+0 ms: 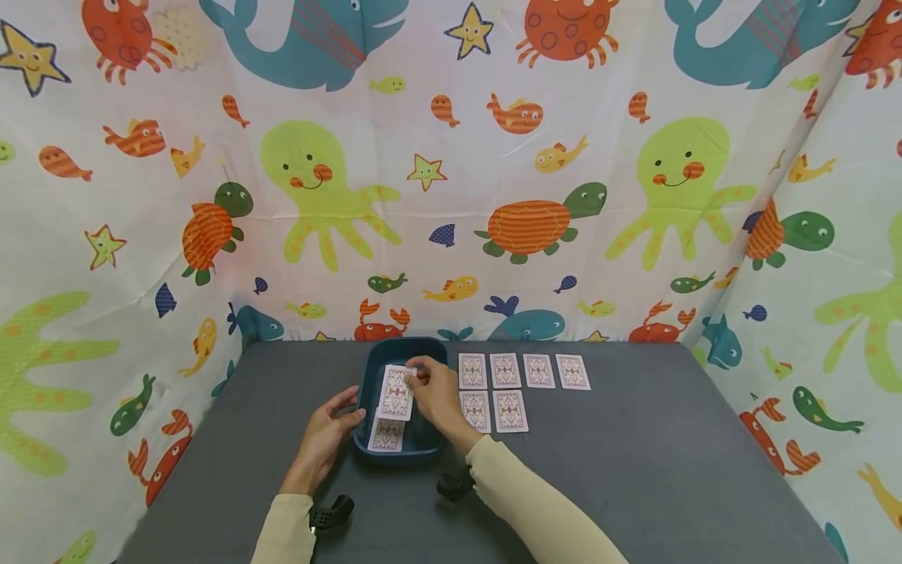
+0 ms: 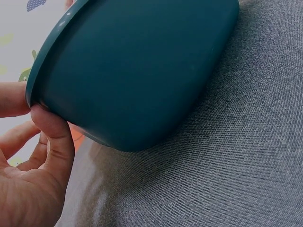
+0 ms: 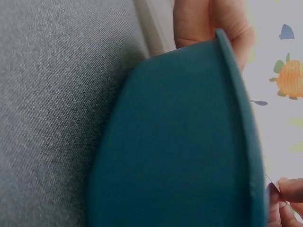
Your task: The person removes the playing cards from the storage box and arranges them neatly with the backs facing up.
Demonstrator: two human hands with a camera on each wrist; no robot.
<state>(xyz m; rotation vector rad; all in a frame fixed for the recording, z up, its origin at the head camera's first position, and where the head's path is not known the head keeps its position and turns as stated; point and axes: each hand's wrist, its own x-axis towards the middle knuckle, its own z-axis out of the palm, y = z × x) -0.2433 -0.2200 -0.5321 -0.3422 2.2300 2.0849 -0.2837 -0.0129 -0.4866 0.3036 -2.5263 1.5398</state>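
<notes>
A dark teal bin point(image 1: 423, 448) stands on the grey table, with a playing card point(image 1: 386, 435) lying face down inside it near the front. My left hand point(image 1: 327, 439) pinches the bin's left rim between thumb and fingers, which the left wrist view shows closely on the bin wall point(image 2: 128, 71). Over the bin, my right hand point(image 1: 437, 395) pinches another face-down card point(image 1: 396, 394) by its upper right corner. In the right wrist view the bin's outer wall point(image 3: 175, 142) hides most of that card, and the right fingertips point(image 3: 289, 191) show at the edge.
To the right of the bin, face-down cards lie in two rows: several in the back row point(image 1: 539, 371) and two in the front row point(image 1: 510, 411), one partly behind my right wrist. A sea-animal curtain point(image 1: 465, 298) borders the grey table point(image 1: 634, 470) at the back and sides.
</notes>
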